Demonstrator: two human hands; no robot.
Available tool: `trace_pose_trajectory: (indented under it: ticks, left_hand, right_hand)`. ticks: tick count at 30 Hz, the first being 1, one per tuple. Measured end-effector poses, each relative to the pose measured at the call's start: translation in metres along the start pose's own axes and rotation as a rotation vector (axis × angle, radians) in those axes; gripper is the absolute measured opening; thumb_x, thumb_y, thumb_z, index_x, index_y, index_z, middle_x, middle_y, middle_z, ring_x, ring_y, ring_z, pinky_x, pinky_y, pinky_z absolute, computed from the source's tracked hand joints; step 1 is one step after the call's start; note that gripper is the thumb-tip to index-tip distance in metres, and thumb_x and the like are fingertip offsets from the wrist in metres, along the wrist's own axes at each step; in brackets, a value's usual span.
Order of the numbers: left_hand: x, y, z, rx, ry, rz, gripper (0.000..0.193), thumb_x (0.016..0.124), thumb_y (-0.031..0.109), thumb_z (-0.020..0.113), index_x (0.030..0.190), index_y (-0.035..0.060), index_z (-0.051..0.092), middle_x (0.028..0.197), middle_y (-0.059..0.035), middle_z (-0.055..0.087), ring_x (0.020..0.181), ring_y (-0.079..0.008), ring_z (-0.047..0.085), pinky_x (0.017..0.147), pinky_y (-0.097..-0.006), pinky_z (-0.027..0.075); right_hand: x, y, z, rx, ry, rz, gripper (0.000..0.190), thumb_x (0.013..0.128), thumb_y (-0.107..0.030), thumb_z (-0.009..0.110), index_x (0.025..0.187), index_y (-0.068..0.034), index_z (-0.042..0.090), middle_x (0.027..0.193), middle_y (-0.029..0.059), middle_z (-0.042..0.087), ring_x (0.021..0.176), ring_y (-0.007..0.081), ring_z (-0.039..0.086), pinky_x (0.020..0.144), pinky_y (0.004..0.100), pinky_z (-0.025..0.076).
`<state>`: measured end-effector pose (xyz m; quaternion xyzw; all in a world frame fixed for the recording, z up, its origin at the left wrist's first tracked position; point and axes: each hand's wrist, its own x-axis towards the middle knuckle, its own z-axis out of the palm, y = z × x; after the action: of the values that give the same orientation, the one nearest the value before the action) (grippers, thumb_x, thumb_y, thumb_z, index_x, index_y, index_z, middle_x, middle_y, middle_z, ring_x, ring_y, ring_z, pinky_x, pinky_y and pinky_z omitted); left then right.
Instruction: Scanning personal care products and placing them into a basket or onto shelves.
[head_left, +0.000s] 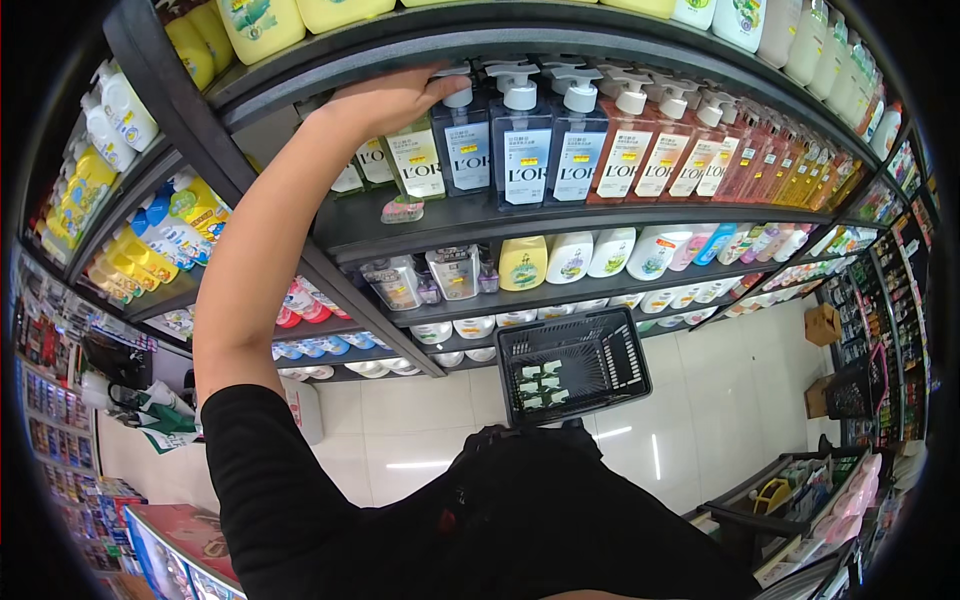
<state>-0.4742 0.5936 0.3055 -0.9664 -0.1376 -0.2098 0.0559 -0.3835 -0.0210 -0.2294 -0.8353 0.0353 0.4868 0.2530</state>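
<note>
My left hand (397, 96) reaches onto the upper shelf (450, 220), with its thumb against the white pump head of a dark blue pump bottle (466, 154). The fingers behind the pump are partly hidden. That bottle stands upright in a row. To its left are green pump bottles (416, 161), partly behind my forearm. More dark blue bottles (521, 161) stand to its right, followed by reddish pump bottles (624, 157). My right hand is out of view.
A black plastic basket (637, 367) is below the shelves, with several small green-and-white items (544, 384) inside. Lower shelves carry a yellow bottle (523, 262) and white bottles (570, 257). A dark shelf upright (176, 97) rises at left. Cardboard boxes (823, 325) sit at right.
</note>
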Motion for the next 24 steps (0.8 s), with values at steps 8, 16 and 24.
trace_pose_trajectory:
  ticks: [8, 16, 24]
  left_hand:
    - [-0.011, 0.006, 0.001, 0.154, 0.099, 0.042, 0.058, 0.102, 0.057, 0.042, 0.133, 0.0113, 0.059, 0.125, -0.0208, 0.063, 0.117, -0.0396, 0.058, 0.098, -0.0461, 0.047]
    - [-0.072, 0.047, -0.008, 0.341, 0.317, 0.119, 0.034, 0.093, 0.043, 0.064, 0.092, 0.0094, 0.056, 0.084, -0.0082, 0.065, 0.081, -0.0298, 0.066, 0.065, -0.0429, 0.054]
    - [-0.087, 0.077, -0.046, 0.348, 0.300, 0.198, 0.028, 0.086, 0.031, 0.073, 0.093, 0.0078, 0.059, 0.079, -0.0101, 0.059, 0.073, -0.0325, 0.061, 0.061, -0.0429, 0.049]
  right_hand:
    - [-0.005, 0.014, -0.010, 0.103, 0.021, 0.025, 0.020, 0.082, -0.012, 0.078, 0.090, -0.004, 0.062, 0.075, 0.0088, 0.065, 0.061, 0.0219, 0.065, 0.049, 0.0369, 0.049]
    - [-0.008, 0.015, -0.035, -0.065, 0.027, -0.019, 0.021, 0.083, -0.012, 0.078, 0.092, -0.005, 0.060, 0.077, 0.0090, 0.066, 0.060, 0.0229, 0.067, 0.051, 0.0406, 0.050]
    - [0.010, 0.053, -0.053, -0.196, -0.033, 0.020, 0.022, 0.082, -0.013, 0.080, 0.093, -0.002, 0.065, 0.079, 0.0097, 0.068, 0.059, 0.0242, 0.066, 0.049, 0.0391, 0.051]
